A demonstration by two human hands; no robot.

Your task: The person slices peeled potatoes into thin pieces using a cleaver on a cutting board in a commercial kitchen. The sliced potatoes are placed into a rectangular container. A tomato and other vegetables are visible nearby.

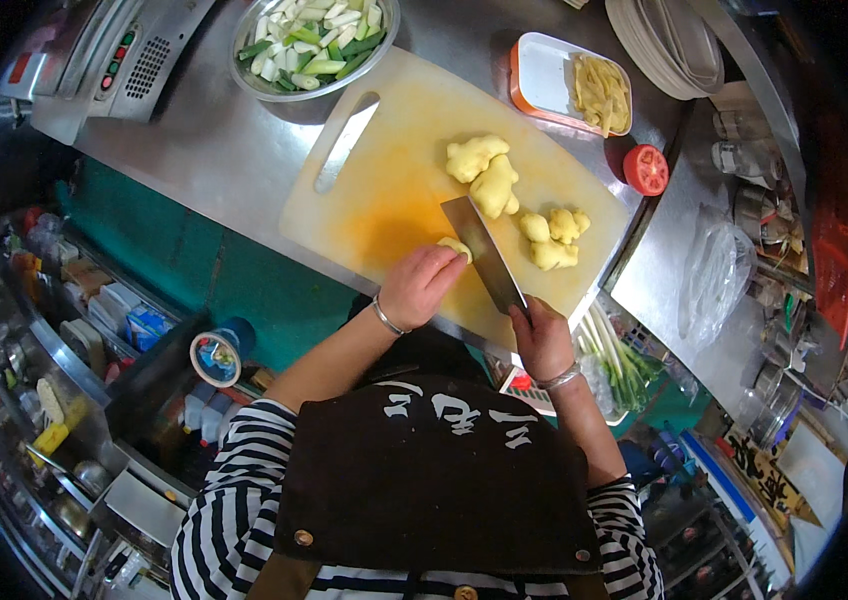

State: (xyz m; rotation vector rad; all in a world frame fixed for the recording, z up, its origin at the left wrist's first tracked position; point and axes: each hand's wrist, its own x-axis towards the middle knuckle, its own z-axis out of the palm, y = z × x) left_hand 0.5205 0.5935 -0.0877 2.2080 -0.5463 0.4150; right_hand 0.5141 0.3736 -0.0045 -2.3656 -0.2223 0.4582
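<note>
My left hand (421, 285) pinches a small piece of peeled ginger (455, 247) near the front edge of a plastic cutting board (409, 135). In my right hand (542, 337) is the handle of a cleaver (485, 259), its broad blade reaching across the board just right of that piece. Whether the blade touches the ginger, I cannot tell. Beyond the blade lie larger peeled ginger roots (495, 186), one against another. A knobbly cluster of ginger (553, 238) rests to the right of the cleaver. An orange-yellow stain marks the board's middle.
A steel bowl (238, 71) of cut scallions stands at the back left. Behind the board sit a white and orange tray (544, 71) with yellow strips and a halved tomato (647, 170). Scallions (615, 352) lie below the right edge; a bin (215, 358) stands lower left.
</note>
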